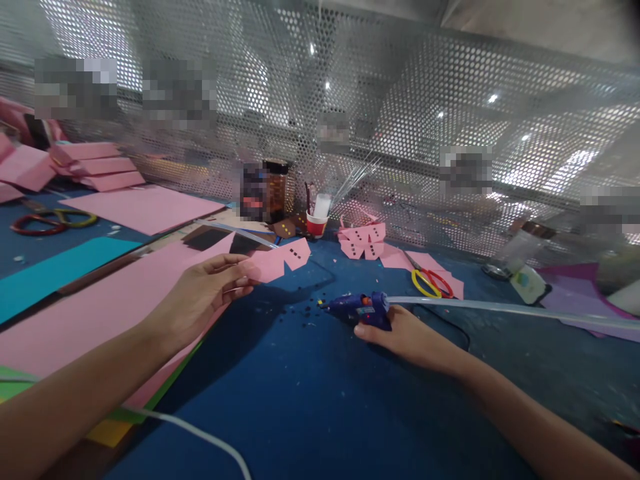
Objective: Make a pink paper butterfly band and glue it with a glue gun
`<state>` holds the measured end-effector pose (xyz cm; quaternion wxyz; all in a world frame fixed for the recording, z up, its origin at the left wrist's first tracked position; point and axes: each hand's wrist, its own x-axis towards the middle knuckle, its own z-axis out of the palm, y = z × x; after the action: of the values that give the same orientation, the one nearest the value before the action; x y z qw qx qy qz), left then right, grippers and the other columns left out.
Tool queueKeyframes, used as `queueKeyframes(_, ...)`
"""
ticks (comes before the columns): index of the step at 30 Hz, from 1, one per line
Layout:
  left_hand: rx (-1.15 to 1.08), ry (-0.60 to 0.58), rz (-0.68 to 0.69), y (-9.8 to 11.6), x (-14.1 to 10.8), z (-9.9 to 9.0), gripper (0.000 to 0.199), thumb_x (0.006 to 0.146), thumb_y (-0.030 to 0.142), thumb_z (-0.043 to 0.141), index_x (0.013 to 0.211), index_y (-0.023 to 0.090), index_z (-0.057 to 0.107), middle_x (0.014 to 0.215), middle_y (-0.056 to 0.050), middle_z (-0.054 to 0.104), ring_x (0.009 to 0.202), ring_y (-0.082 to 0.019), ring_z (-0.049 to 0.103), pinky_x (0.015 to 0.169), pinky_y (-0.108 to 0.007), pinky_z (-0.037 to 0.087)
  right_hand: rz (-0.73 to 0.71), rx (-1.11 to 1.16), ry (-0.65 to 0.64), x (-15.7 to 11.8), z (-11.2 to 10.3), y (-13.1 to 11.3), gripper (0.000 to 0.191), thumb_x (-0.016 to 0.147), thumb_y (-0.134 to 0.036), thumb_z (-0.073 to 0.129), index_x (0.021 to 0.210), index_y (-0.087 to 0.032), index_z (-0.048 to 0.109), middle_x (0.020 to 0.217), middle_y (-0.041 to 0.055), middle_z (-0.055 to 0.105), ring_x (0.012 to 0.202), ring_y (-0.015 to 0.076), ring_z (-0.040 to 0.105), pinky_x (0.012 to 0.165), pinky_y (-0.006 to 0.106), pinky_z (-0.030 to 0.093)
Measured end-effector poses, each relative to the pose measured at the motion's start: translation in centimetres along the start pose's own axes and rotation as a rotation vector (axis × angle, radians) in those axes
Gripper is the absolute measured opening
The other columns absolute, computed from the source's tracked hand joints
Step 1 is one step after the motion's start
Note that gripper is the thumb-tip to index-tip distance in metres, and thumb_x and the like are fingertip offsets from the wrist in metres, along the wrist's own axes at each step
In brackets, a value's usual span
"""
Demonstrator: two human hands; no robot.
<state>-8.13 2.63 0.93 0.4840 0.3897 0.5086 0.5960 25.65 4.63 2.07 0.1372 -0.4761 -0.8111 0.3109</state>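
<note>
Pinched in my left hand (215,283) is a pink paper cutout (280,261) with a V-shaped notch and small dark squares on its right part. My right hand (395,333) is wrapped round a blue glue gun (357,307), its nozzle pointing left. A long clear glue stick (465,305) runs out of the gun's back to the right. Small black bits (306,317) lie scattered on the blue tabletop (300,413) near the nozzle. Behind them are similar pink cutouts (363,241) with dark squares.
Large pink sheets (100,320) lie under my left arm, beside a teal strip (65,267). Scissors lie at right (433,283) and far left (53,220). A red-and-white cup (317,225) and a dark-lidded jar (277,190) stand before a perforated metal screen (400,120). A white cord (200,433) crosses the front.
</note>
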Motion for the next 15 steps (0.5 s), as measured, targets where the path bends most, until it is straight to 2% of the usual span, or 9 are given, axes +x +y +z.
queueKeyframes(4,-0.024,0.002,-0.016,0.1,-0.1,0.1,0.024,0.07,0.03,0.082,0.088,0.02,0.072,0.088,-0.003,0.074,0.079,-0.013,0.068,0.071,-0.019,0.057,0.013,0.059,-0.007,0.0,-0.1,-0.3,0.047,0.085,-0.056,0.059,0.114,-0.02,0.068,0.098,0.0069,0.071,0.093,0.0269,0.064,0.087,0.041,0.05)
queueKeyframes(8,-0.03,-0.017,-0.011,0.1,-0.2,0.3,0.023,0.07,0.03,0.082,0.088,0.02,0.073,0.089,-0.004,0.072,0.081,-0.014,0.067,0.071,-0.021,0.057,0.0,0.194,-0.018,-0.2,0.4,-0.7,0.038,0.086,-0.054,0.059,0.101,-0.02,0.068,0.089,0.0054,0.069,0.083,0.0224,0.063,0.079,0.037,0.051)
queueKeyframes(12,-0.006,-0.062,-0.013,0.1,-0.6,0.9,0.022,0.07,0.03,0.082,0.087,0.02,0.073,0.089,-0.004,0.071,0.081,-0.015,0.065,0.072,-0.022,0.057,0.01,0.333,0.056,-0.8,1.3,-1.3,0.037,0.083,-0.054,0.065,0.1,-0.021,0.065,0.092,0.0048,0.067,0.085,0.0208,0.062,0.078,0.034,0.052)
queueKeyframes(15,0.018,-0.111,-0.014,0.3,-1.3,1.4,0.022,0.073,0.034,0.08,0.087,0.02,0.072,0.092,-0.004,0.07,0.084,-0.015,0.064,0.076,-0.024,0.055,0.004,0.347,0.093,-1.2,2.0,-2.0,0.035,0.084,-0.053,0.064,0.098,-0.021,0.065,0.091,0.0047,0.066,0.085,0.02,0.061,0.077,0.033,0.052)
